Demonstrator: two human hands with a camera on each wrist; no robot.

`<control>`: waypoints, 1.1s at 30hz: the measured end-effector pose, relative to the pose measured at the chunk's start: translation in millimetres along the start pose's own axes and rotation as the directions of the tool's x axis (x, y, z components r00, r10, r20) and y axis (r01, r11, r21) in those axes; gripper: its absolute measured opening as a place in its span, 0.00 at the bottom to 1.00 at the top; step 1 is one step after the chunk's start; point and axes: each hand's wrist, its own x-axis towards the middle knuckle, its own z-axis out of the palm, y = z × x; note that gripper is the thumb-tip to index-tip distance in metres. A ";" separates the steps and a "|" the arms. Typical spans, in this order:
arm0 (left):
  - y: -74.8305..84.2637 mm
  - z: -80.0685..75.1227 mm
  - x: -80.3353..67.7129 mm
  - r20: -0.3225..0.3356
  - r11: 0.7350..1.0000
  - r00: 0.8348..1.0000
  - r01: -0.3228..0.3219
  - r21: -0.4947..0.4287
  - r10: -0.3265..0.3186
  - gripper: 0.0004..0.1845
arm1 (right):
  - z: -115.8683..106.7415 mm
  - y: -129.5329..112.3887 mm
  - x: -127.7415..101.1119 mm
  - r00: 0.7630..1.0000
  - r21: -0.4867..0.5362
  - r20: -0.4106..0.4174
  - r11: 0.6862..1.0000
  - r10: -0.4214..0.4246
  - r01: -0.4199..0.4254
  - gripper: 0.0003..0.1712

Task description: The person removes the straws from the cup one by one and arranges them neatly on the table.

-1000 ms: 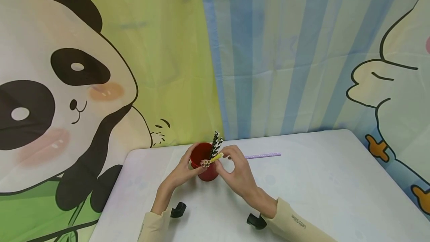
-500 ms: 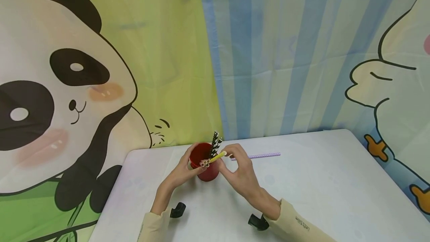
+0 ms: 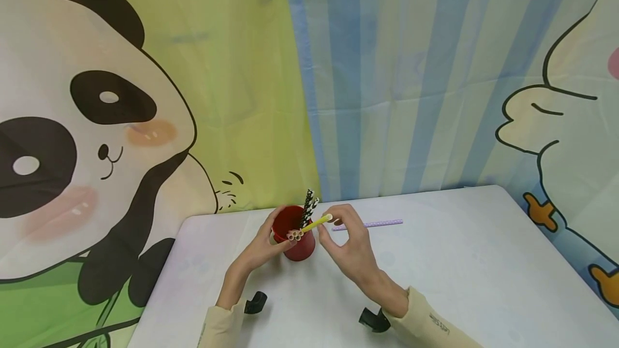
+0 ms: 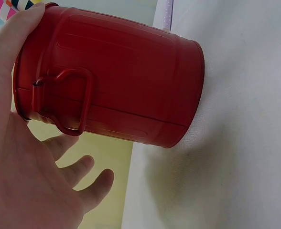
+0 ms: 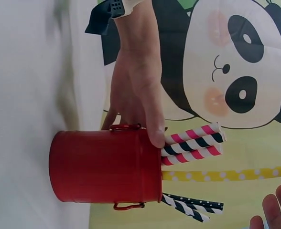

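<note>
A red metal cup [image 3: 296, 246] [image 4: 126, 90] [image 5: 104, 167] stands on the white table [image 3: 459, 273]. My left hand [image 3: 261, 248] [image 5: 135, 95] grips it, thumb [image 4: 14, 43] on the rim and fingers round the far side. Several paper straws lean in it: pink-striped ones [image 5: 193, 143], black-and-white ones [image 3: 309, 204] [image 5: 193, 206] and a yellow dotted one [image 3: 316, 223] [image 5: 226, 175]. My right hand [image 3: 345, 243] pinches the yellow straw's top end between thumb and index finger; its other fingers [image 5: 274, 212] are spread. A purple dotted straw [image 3: 374, 224] lies flat behind that hand.
A cartoon backdrop with a panda [image 3: 87, 138] and blue stripes hangs right behind the table's far edge. Bare tabletop stretches to the right of the cup. Black wrist-camera mounts [image 3: 255, 302] [image 3: 373, 320] sit on both sleeves.
My right hand has drawn back to the right along the yellow straw, so more of the straw shows and its top end sits higher. The left hand and cup stay put.
</note>
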 end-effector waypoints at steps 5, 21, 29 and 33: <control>-1.5 0.1 0.0 -0.003 1.000 1.000 0.010 -0.006 -0.010 0.49 | -3.5 -2.3 2.0 1.000 0.018 -0.009 1.000 -0.005 0.005 0.12; -3.7 1.4 0.3 -0.016 0.999 1.000 0.004 -0.033 -0.005 0.48 | -20.2 -11.3 6.4 0.998 0.031 -0.054 0.999 -0.024 0.025 0.14; -2.0 -0.7 -0.1 0.003 1.000 1.000 -0.003 -0.022 0.003 0.48 | -29.0 -6.7 6.0 0.997 0.010 -0.062 0.999 -0.036 0.037 0.13; -1.8 -1.2 -0.2 0.015 1.000 1.000 -0.001 -0.012 0.001 0.49 | -32.1 -4.5 5.5 0.997 0.005 -0.060 0.999 -0.041 0.041 0.14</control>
